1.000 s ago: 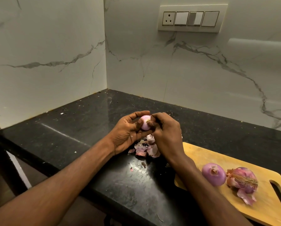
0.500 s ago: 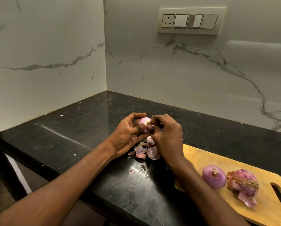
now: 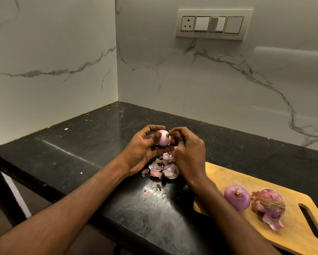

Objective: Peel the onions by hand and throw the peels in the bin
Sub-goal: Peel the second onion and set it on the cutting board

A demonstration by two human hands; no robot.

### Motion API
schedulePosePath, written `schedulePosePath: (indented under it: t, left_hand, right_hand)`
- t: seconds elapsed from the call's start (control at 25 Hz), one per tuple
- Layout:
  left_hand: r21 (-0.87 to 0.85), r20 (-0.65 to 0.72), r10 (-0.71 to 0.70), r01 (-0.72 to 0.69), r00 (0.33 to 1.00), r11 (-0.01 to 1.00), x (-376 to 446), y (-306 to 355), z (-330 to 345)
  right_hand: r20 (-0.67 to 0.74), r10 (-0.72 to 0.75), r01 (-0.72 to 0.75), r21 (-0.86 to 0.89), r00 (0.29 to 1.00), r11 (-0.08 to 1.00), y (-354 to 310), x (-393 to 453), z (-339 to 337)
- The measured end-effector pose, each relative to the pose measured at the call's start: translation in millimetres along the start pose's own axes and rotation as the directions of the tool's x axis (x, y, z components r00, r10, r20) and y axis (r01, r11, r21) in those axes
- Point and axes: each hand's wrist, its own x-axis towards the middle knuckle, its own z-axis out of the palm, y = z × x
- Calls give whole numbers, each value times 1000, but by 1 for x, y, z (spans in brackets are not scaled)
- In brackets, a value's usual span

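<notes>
head-worn view, angled forward and down, close over countertop (image 3: 84, 144)

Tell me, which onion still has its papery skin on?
The onion nearest the board's handle: dry skin and stringy roots cling to it. The onion beside it and the onion in the hands look smooth and bare.

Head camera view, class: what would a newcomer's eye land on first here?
First, the small pale onion gripped in the left hand above the black counter while the right hand picks at its top. Below lies a heap of pink peels. On the wooden board at right sit a peeled onion and a half-skinned one.
</notes>
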Motion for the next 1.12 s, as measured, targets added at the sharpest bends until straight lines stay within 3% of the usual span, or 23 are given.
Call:
schedulePosePath:
  t: [0.24,0.4,0.52,0.64,0.76,0.88,1.0,1.12]
  left_hand:
    - [78,1,-47,46,999,996,4,-4,-4]
    - [95,48,-88,83,995,992,4,-4,-2]
    - [-47,22,-80,81,997,996,8,1,-10]
    - [-159,-60,-49,39,997,987,12,5,-17]
    - [-50,-34,-46,45,998,998,10,3,-16]
    - [73,-6,-16,16,1000,997,7,1,-12]
    - [200,-32,37,-30,999,979,2,-2,-10]
    - [327,-72,91,-63,993,943,0,-5,-7]
  right_hand:
    - [11,-154,155,-58,988,986,-3,-3,-1]
    - [30,-96,99,-109,995,989,-5,-4,1]
    - [87,-40,57,-204,995,977,-7,-4,1]
    - [6,19,-18,-105,1000,994,-6,-3,-1]
    - [-76,-19,16,-49,997,999,-5,-2,-2]
    - [-48,-3,3,2,999,1000,-8,-3,-3]
    - [45,20,-15,-111,999,994,-6,-2,-4]
    - [39,0,6,-161,999,987,-4,-2,-3]
